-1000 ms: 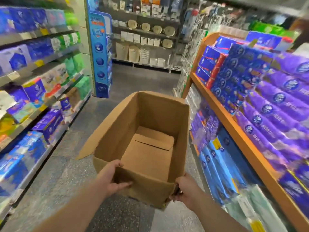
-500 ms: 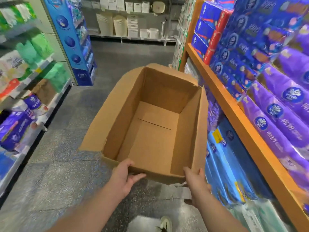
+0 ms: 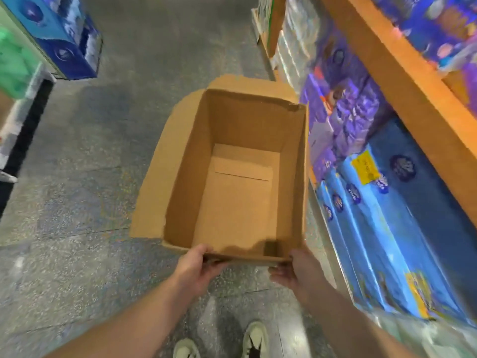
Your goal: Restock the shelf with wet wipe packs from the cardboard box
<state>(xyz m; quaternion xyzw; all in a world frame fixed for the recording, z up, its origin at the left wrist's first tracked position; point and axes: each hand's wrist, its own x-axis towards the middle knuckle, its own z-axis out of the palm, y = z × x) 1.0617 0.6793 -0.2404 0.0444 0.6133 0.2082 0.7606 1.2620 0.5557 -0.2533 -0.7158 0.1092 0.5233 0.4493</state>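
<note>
An open brown cardboard box with nothing inside hangs low over the grey aisle floor, its flaps folded outward. My left hand grips the near rim at the left corner. My right hand grips the near rim at the right corner. An orange wooden shelf runs along the right, with purple packs and blue packs stacked under it. I cannot tell which of these packs are wet wipes.
A blue display stand stands at the far left of the aisle. Green packs sit on the left shelving. My two shoes are on the speckled floor just below the box.
The box has come down from chest height toward the floor and my view has tilted downward. Both hands have kept their hold on the near rim.
</note>
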